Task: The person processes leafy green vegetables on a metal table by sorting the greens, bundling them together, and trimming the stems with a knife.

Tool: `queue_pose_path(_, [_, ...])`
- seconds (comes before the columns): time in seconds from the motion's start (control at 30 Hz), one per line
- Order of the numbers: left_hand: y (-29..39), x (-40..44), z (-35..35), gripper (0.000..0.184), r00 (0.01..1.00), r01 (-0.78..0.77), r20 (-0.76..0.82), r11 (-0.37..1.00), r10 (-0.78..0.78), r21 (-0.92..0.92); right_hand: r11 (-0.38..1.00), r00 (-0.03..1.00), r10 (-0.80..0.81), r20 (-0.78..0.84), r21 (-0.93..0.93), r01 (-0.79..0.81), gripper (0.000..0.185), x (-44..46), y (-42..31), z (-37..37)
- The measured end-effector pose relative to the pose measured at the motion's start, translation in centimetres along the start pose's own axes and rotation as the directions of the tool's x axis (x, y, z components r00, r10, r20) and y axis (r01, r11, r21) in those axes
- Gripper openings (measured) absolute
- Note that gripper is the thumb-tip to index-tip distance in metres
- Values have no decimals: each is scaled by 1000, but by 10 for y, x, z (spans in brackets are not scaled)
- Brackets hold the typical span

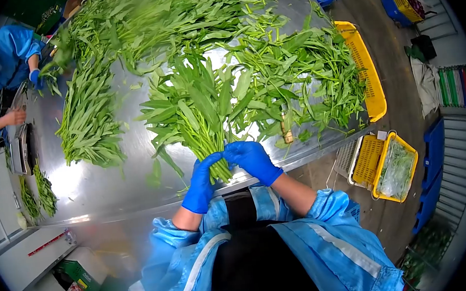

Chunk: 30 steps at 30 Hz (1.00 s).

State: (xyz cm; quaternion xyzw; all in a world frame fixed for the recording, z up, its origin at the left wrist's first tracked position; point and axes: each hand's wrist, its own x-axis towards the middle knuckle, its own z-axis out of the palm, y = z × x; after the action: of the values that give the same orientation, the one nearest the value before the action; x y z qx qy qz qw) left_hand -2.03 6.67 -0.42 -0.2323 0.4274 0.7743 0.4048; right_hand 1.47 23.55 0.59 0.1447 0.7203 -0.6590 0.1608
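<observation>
A leafy bunch of water spinach (195,111) lies at the near edge of the steel table (147,178), its cut stems toward me. My left hand (202,182), in a blue glove, is closed around the stems. Also gloved in blue, my right hand (252,160) is at the right side of the stems, fingers pinched together close to the left fingertips. Whatever lies inside that pinch is hidden. Loose water spinach (307,78) spreads to the right of the bunch, and a neat row of it (91,116) lies to the left.
A large leafy heap (150,22) covers the table's far side. A yellow crate (368,72) stands against the right edge; another yellow crate (395,167) with greens is lower on the floor. At far left, a co-worker in blue (12,59) works beside the table. Two small bunches (44,190) lie nearby.
</observation>
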Motion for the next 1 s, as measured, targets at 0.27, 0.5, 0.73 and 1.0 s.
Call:
queue_pose_path(0.27, [17,-14,6,48,996,88,30,987,-84,-134,991,989,-28,-144,-133,8,29,-3,-52,-6])
queue_pose_path(0.5, [12,-8,-4,43,998,31,54,994,-26,-102,947,978,196,69,245,-207,23,11,-30,-5])
queue_pose_path(0.73, [7,-7,11,41,998,-28,-57,996,23,-90,998,991,6,-133,-58,-14,17,-5,-35,-3])
queue_pose_path(1.0, [5,-7,27,36,988,-55,-146,998,52,-17,782,912,-410,-6,-517,348,13,0,-25,-10])
